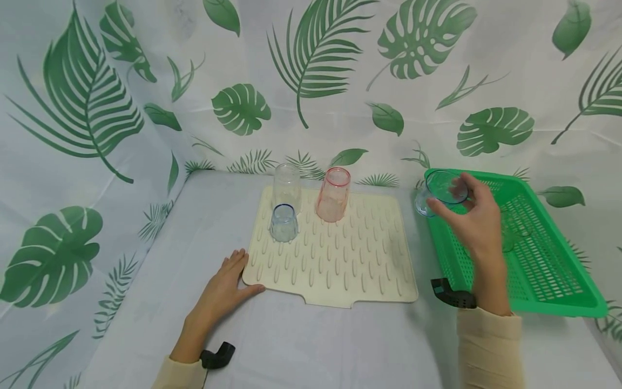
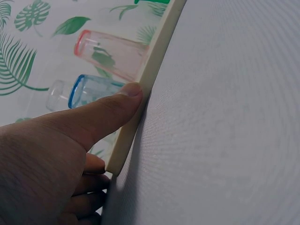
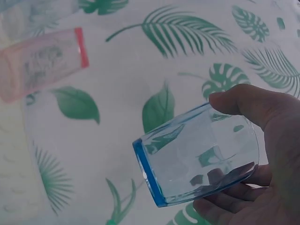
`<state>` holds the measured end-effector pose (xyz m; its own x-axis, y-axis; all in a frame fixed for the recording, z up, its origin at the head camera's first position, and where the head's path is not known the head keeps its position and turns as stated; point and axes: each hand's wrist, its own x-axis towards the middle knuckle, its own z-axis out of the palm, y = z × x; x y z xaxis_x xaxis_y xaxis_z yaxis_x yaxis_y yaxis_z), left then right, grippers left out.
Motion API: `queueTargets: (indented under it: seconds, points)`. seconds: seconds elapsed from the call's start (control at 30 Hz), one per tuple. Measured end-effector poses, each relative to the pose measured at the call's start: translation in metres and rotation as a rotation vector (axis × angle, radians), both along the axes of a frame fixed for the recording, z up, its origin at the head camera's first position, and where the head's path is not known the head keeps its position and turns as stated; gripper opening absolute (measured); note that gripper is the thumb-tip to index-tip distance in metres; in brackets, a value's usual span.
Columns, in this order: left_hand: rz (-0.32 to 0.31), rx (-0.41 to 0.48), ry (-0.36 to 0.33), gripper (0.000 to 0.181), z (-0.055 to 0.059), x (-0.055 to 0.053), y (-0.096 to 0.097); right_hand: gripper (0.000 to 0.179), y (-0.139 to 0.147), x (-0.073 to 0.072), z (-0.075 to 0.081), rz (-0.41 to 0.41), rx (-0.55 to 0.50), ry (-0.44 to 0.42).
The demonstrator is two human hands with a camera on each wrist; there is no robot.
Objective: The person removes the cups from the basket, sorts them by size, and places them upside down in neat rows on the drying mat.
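My right hand (image 1: 473,219) holds a clear drinking glass with a blue rim (image 3: 197,159) over the far left part of the green basket (image 1: 539,270). Thumb on one side and fingers on the other, it grips the glass near its base end in the right wrist view. My left hand (image 1: 221,292) rests at the near left corner of a cream draining mat (image 1: 340,243). Its thumb (image 2: 129,91) lies on the mat's front edge, with the other fingers extended along the left edge.
Toward the back left of the mat stand a tall clear glass (image 1: 286,186), a short blue-rimmed glass (image 1: 284,224) and a tall pink glass (image 1: 333,195). Clear glassware (image 1: 510,229) lies inside the basket, partly behind my right wrist. A leaf-print curtain (image 1: 311,65) closes off the back.
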<state>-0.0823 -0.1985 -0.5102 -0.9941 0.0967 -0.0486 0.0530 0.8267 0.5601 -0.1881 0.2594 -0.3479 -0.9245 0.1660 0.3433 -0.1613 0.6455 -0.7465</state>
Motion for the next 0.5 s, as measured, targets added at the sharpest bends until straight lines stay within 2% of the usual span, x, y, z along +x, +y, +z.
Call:
queueTargets:
  seconds: [0.13, 0.5]
  points:
    - [0.004, 0.005, -0.002, 0.098, 0.0, 0.0, 0.001, 0.066, -0.011, 0.005, -0.004, 0.03, -0.015, 0.012]
    - [0.013, 0.008, -0.017, 0.098, 0.0, 0.0, 0.001, 0.081, -0.03, 0.023, -0.014, 0.079, -0.063, -0.028]
